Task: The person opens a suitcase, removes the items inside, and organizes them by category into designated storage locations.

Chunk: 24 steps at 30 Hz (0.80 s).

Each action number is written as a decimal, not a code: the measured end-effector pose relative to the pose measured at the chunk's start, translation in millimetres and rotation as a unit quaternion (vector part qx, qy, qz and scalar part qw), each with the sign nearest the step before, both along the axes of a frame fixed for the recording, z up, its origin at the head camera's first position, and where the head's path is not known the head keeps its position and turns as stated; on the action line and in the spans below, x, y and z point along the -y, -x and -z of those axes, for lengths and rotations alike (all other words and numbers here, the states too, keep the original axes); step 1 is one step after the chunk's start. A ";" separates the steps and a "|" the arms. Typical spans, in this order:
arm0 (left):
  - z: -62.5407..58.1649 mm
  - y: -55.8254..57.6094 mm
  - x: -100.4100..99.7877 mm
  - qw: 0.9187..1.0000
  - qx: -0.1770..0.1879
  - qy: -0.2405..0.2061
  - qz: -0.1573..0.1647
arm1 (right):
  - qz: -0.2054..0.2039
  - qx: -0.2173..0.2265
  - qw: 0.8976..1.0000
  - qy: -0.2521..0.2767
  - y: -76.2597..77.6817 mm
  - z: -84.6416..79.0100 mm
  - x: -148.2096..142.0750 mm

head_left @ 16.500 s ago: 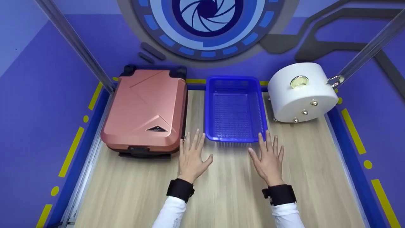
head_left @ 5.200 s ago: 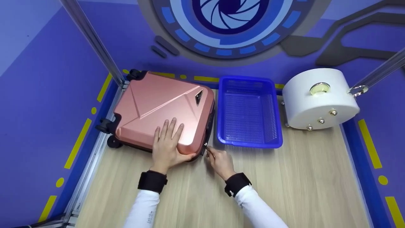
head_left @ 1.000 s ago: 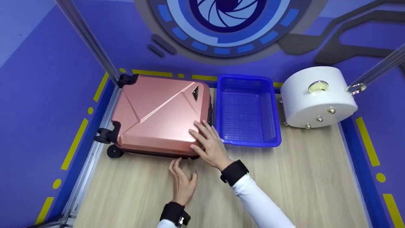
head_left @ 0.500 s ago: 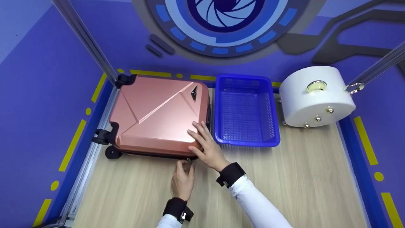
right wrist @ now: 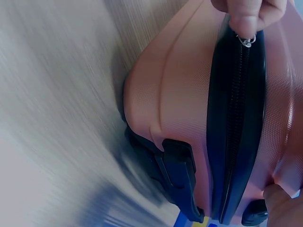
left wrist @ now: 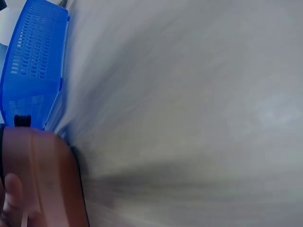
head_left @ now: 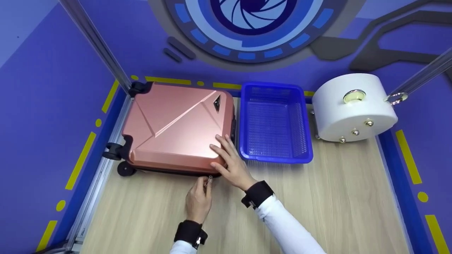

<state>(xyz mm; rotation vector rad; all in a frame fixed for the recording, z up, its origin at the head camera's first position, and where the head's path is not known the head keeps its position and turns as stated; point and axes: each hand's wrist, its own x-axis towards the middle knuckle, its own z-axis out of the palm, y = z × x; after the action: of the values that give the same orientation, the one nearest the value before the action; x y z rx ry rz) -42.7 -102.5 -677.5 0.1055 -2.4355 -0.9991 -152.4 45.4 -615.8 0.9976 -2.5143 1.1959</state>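
Observation:
A pink hard-shell suitcase (head_left: pixel 176 123) lies flat with its wheels to the left. My left hand (head_left: pixel 199 203) pinches the metal zipper pull (head_left: pixel 210 177) on the suitcase's near side, close to its right corner. In the right wrist view the thumb and fingers hold that zipper pull (right wrist: pixel 246 40) at the top of the zipper (right wrist: pixel 236 109), which runs along a black band. My right hand (head_left: pixel 235 165) rests with extended fingers on the near right corner of the lid. The left wrist view catches only the suitcase edge (left wrist: pixel 57 179) and a few fingertips.
A blue perforated plastic basket (head_left: pixel 243 141) stands right of the suitcase, close beside it. Farther right sits a white drum-shaped case (head_left: pixel 346 102) with gold studs and a ring handle. Blue walls (head_left: pixel 42 116) bound the wooden table (head_left: pixel 335 197) at the back and sides.
Since the first frame the suitcase has been turned sideways. The left hand has gone from the lid to the zipper pull; the right hand, earlier at the zipper, is on the lid corner.

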 end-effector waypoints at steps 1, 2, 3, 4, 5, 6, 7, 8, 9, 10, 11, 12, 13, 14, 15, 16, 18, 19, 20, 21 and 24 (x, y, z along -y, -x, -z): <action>-0.3 0.8 2.4 1.000 -0.005 0.009 0.008 | 0.001 0.000 1.000 0.000 0.0 -0.1 -0.2; -1.0 1.4 4.9 1.000 -0.008 0.018 0.016 | 0.002 0.002 1.000 0.000 -0.1 -0.3 -0.3; -1.5 2.1 7.5 0.999 -0.012 0.026 0.021 | 0.003 0.002 1.000 0.000 -0.1 -0.6 -0.4; -1.8 2.8 10.2 0.999 -0.015 0.033 0.025 | 0.004 0.003 1.000 0.000 0.0 -0.6 -0.4; -2.4 3.1 13.0 0.999 -0.017 0.039 0.028 | 0.003 0.004 1.000 0.000 0.0 -0.7 -0.2; -2.9 3.3 15.7 0.998 -0.020 0.044 0.029 | 0.002 0.004 1.000 0.000 0.1 -0.7 0.2; -3.1 3.6 18.3 0.998 -0.022 0.048 0.030 | 0.001 0.006 1.000 -0.002 0.2 -0.7 0.6; -3.7 3.7 20.7 0.998 -0.024 0.051 0.030 | -0.002 0.007 1.000 -0.003 0.3 -0.7 1.1; -3.8 3.8 23.1 0.998 -0.026 0.054 0.030 | -0.004 0.008 1.000 -0.004 0.5 -0.6 1.6; -3.8 3.8 25.4 0.998 -0.029 0.057 0.029 | -0.006 0.009 1.000 -0.004 0.5 -0.4 2.1; -3.7 3.9 27.7 0.997 -0.032 0.060 0.029 | -0.008 0.009 1.000 -0.005 0.5 -0.2 2.5; -3.5 4.0 30.0 0.997 -0.034 0.061 0.028 | -0.009 0.009 1.000 -0.005 0.4 0.0 2.8; -3.1 4.0 32.3 0.997 -0.036 0.063 0.027 | -0.010 0.009 1.000 -0.004 0.3 0.1 2.9; -2.7 3.9 34.8 0.997 -0.037 0.065 0.025 | -0.010 0.008 1.000 -0.003 0.1 0.3 2.9; -2.4 3.9 37.4 0.997 -0.037 0.065 0.023 | -0.010 0.008 1.000 -0.003 0.0 0.4 2.8; -1.8 3.8 40.4 0.997 -0.037 0.065 0.021 | -0.009 0.008 1.000 -0.003 -0.2 0.4 2.7; -1.3 3.5 46.7 0.997 -0.035 0.062 0.014 | -0.008 0.008 1.000 -0.003 -0.4 0.1 2.3; -1.3 3.2 50.0 0.998 -0.034 0.060 0.009 | -0.007 0.008 1.000 -0.002 -0.4 0.0 2.1; -1.3 3.1 53.5 0.998 -0.031 0.058 0.004 | -0.006 0.009 1.000 -0.003 -0.5 0.0 1.8; -1.5 3.0 56.8 0.998 -0.027 0.057 0.000 | -0.006 0.008 1.000 -0.002 -0.4 -0.1 1.5; -2.5 2.8 66.0 0.999 -0.010 0.051 -0.004 | -0.004 0.004 1.000 0.002 -0.2 -0.1 0.7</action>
<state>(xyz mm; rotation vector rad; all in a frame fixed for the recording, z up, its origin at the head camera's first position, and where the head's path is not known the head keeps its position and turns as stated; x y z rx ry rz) -45.4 -168.5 -675.0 0.0711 -2.4608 -0.8659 -152.3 44.7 -615.6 1.0061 -2.5160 1.2084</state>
